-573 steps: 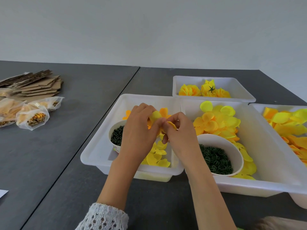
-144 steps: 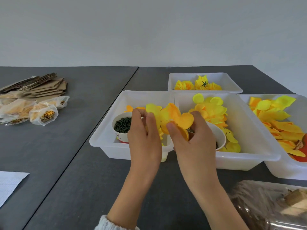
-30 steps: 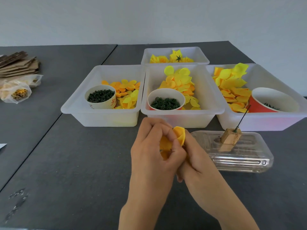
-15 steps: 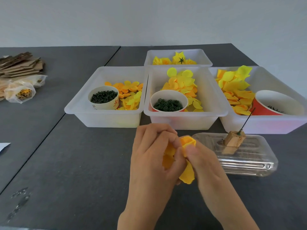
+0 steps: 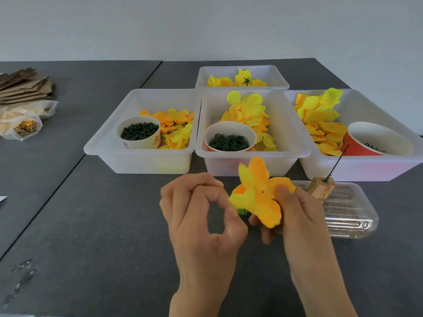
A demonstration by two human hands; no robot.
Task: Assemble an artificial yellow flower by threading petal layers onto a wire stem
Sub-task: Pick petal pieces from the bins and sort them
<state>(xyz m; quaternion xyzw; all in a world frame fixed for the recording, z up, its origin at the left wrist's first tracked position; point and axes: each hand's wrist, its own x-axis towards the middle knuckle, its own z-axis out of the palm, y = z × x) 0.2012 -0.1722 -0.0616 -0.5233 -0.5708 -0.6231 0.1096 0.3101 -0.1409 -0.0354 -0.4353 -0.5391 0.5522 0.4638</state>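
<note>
Most of the small green piece (image 5: 242,211) is hidden between the two hands, so its shape cannot be told. The right hand (image 5: 297,216) pinches the yellow-orange petal layer (image 5: 258,193) at its right lobe, thumb on top, holding it above the dark counter (image 5: 91,225) just in front of the middle bin (image 5: 251,165). The layer faces the camera, its long axis running from upper left to lower right, centre hole visible. The left hand (image 5: 201,216) curls thumb to forefinger at the layer's left edge; whether it grips anything cannot be told. A thin wire stem (image 5: 338,161) stands tilted in a cork block (image 5: 320,188).
</note>
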